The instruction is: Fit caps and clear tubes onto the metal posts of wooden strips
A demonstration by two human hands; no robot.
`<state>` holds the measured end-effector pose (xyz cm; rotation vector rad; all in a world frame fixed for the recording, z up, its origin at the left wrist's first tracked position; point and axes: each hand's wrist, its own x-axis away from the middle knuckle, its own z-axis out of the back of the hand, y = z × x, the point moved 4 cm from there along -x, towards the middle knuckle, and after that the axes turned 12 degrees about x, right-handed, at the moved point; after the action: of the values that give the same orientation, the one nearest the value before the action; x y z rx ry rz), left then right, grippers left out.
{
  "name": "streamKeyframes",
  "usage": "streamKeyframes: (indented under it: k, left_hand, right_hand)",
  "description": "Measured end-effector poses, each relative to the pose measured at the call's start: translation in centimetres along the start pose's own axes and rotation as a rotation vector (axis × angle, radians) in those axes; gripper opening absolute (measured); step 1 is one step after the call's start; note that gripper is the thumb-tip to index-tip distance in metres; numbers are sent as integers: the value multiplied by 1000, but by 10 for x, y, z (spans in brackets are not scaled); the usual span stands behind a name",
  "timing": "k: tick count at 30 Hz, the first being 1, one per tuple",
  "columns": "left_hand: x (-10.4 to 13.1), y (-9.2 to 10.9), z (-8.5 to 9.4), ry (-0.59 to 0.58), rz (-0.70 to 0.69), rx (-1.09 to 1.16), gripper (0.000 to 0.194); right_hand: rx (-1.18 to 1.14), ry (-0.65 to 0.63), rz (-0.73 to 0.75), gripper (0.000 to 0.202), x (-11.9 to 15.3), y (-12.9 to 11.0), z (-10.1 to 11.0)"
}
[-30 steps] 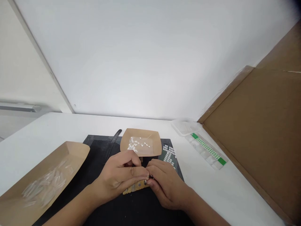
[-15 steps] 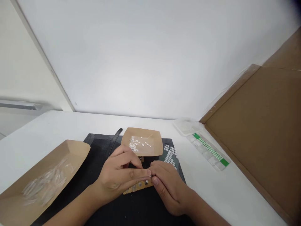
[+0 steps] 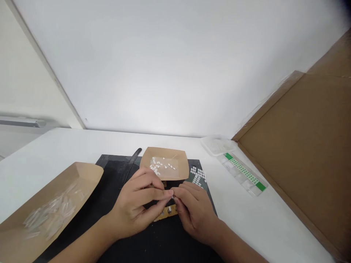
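Observation:
My left hand [image 3: 142,202] and my right hand [image 3: 194,210] meet fingertip to fingertip over a black mat [image 3: 131,244]. Both are closed in a pinch. Something tiny, perhaps shiny, sits between their tips, too small to name. Just below the fingers a yellowish strip [image 3: 166,214] with small round pieces on it lies on the mat, partly covered by my hands. Behind them stands a brown paper tray [image 3: 185,160] with small white oval pieces [image 3: 156,165] inside. A dark green sheet [image 3: 201,184] bearing rows of white ovals lies beyond my right hand.
At the left, a larger paper tray [image 3: 91,173] holds clear plastic pieces [image 3: 55,213]. A black-handled tool [image 3: 134,157] lies at the mat's back. On the right are a clear package with a green label [image 3: 245,173], a clear plastic container [image 3: 216,145] and a cardboard panel [image 3: 298,146].
Both hands have risen a little off the yellowish strip, and their fingertips are pinched closer together. The view has shifted slightly.

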<state>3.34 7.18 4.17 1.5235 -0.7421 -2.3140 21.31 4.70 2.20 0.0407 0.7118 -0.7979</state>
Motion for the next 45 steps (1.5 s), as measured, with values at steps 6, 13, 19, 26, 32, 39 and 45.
streamKeyframes:
  k: [6,13,19,26,32,39,45]
  left_hand:
    - [5,-4,-6,24,217,234,22]
    - [4,-3,-7,64,273,253,21]
    - [6,-5,-8,59,335,293,27]
    - [2,-3,-6,83,343,269,22]
    - [2,-2,-7,101,327,278,20]
    - [4,1,-6,116,405,367,16]
    - [13,-5,-9,100,678,627,9]
  right_hand:
    - [305,38,82,19,1,-5,6]
    - [271,25,103,20,1,-5,11]
    - [262,36,84,21,0,-7,13]
    - [211,44,95,12,-1,-4,13]
    - [32,-2,101,18,0,3,4]
    - [-53,133,38,35,1,3,2]
    - [109,170,31,38,0,-3,9]
